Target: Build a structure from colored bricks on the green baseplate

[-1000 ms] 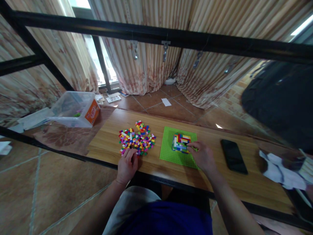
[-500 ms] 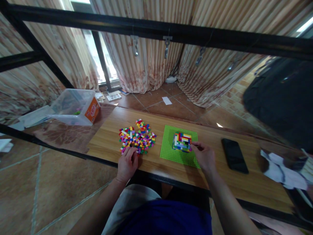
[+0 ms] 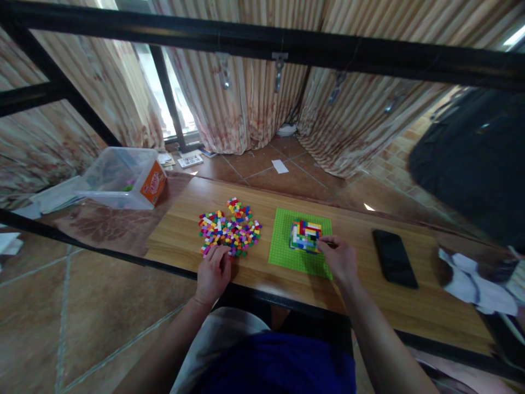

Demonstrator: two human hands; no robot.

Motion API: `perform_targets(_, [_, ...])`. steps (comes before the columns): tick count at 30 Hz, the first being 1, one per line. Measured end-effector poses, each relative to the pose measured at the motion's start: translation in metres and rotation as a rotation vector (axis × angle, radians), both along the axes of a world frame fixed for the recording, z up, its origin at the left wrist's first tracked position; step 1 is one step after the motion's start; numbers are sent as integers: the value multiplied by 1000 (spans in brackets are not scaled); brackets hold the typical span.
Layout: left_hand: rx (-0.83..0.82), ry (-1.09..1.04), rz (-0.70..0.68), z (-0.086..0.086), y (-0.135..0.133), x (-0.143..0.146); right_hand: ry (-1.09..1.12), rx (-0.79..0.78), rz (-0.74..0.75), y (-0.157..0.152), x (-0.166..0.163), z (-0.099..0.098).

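Note:
A small block of stacked toy bricks (image 3: 304, 235), in several colours, stands on a green baseplate (image 3: 283, 257). My right hand (image 3: 341, 260) reaches in from the right, thumb and forefinger pinched at the right edge of the stack. The small toy brick between them is mostly hidden by the fingertips. To the left lies a loose pile of colourful bricks (image 3: 235, 230) on the wooden table. My left hand (image 3: 214, 271) rests at the near edge of this pile, fingers bent and fingertips on the bricks, thumb apart. Nothing shows in its grip.
A black phone (image 3: 394, 258) lies on the table (image 3: 353, 230) right of the baseplate, with crumpled white paper (image 3: 471, 284) farther right. Beyond the table's left end sits a clear plastic box (image 3: 118, 178). A dark metal bar (image 3: 246, 35) with hanging clips crosses above.
My right hand has shifted slightly left, its fingertips closer in over the right edge of the stack. My left hand has stayed by the pile.

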State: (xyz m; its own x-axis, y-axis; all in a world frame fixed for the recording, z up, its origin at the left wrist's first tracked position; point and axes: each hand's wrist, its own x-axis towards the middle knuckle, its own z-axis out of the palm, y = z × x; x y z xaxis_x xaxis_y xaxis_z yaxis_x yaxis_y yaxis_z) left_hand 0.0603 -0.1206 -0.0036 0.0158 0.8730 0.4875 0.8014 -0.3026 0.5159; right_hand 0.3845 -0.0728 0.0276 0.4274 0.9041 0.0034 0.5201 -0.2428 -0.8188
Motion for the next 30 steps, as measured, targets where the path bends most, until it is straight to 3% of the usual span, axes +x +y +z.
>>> perform_targets(30, [-12,-35,-6,-2,0,1,-23,-5,-19,-4,-2,-1])
